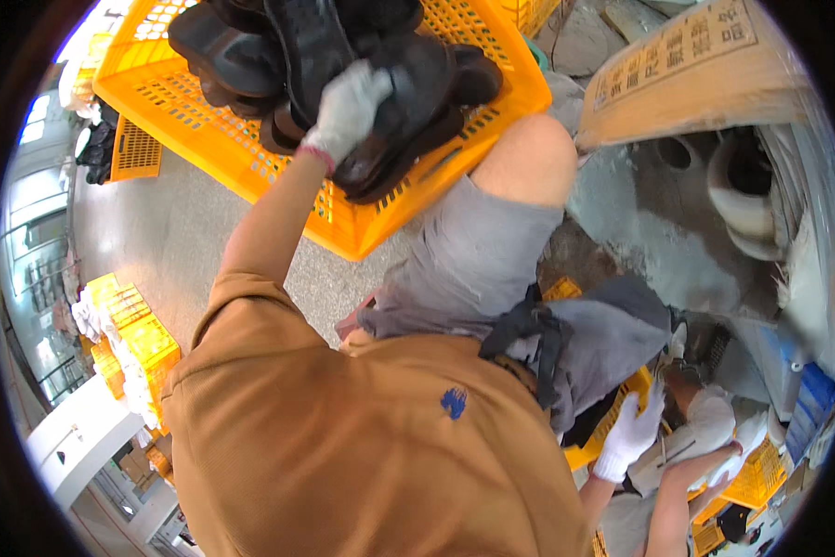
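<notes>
My left hand (348, 110), in a whitish work glove with a pink cuff, reaches into a yellow slatted plastic crate (195, 139). Its fingers are curled on a black shoe sole (417, 79) at the top of a pile. Several more dark soles (227, 56) lie overlapped around it, and the fingertips are partly blurred. Low on the right, my right hand (631, 432), also in a white glove, has its fingers apart and holds nothing. It is beside another yellow crate (608, 427) with dark contents, partly hidden by my clothing.
My bent knee (534, 153) is close against the crate's right side. A cardboard sheet (687, 70) and a grey machine-like surface (650, 232) stand to the right. Another person's arm (687, 483) shows at lower right. Stacked yellow crates (134, 325) stand at the left.
</notes>
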{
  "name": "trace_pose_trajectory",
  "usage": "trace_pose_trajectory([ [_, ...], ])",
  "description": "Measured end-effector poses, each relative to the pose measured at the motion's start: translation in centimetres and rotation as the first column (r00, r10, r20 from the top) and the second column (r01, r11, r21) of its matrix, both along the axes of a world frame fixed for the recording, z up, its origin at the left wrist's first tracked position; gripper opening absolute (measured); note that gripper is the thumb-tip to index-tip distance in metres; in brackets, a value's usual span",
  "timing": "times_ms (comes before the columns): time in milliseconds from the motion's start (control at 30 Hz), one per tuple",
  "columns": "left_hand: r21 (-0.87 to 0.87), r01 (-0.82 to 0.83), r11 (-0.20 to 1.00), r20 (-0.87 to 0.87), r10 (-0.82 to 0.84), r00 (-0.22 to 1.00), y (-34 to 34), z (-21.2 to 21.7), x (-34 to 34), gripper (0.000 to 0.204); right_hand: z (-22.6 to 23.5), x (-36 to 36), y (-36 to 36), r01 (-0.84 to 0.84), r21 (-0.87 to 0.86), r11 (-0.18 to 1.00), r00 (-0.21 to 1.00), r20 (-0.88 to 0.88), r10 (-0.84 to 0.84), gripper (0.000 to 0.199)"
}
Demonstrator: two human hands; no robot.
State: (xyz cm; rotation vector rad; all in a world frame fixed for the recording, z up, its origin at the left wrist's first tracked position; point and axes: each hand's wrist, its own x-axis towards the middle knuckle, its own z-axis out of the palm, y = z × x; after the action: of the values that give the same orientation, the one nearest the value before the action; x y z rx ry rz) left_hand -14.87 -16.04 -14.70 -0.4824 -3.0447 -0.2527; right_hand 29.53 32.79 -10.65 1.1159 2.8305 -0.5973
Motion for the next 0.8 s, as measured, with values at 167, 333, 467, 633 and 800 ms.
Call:
trace_pose_trajectory([
  [167,0.220,0.575,0.788,0.226,-0.615,0.756,14.4,13.0,7.1,0.023,5.6,-10.6,-6.8,-0.351,-0.592,0.725,0.784,-0.609,-0.118,0.071],
  [333,0.534,0.743,0.403,-0.397,-0.656,0.642,28.7,8.9,14.1,0.037,9.4,-9.7,-4.3,0.072,-0.816,0.573,0.651,-0.397,-0.647,0.044],
  [467,0.792,-0.603,-0.099,0.160,-0.918,0.362,35.6,3.4,15.8,0.042,11.1,-7.0,-5.7,0.276,-0.496,0.823,0.677,-0.507,-0.533,0.042],
  [633,0.178,-0.972,0.150,0.230,-0.967,-0.107,44.1,4.3,16.0,0.031,8.3,-9.1,-6.8,0.134,-0.484,0.865,0.566,-0.679,-0.468,0.062],
  [800,0.518,-0.787,0.336,0.730,-0.653,0.202,45.9,5.0,6.4,0.075,2.8,-18.8,5.4,-0.041,-0.007,0.999,0.688,-0.726,0.024,0.028],
])
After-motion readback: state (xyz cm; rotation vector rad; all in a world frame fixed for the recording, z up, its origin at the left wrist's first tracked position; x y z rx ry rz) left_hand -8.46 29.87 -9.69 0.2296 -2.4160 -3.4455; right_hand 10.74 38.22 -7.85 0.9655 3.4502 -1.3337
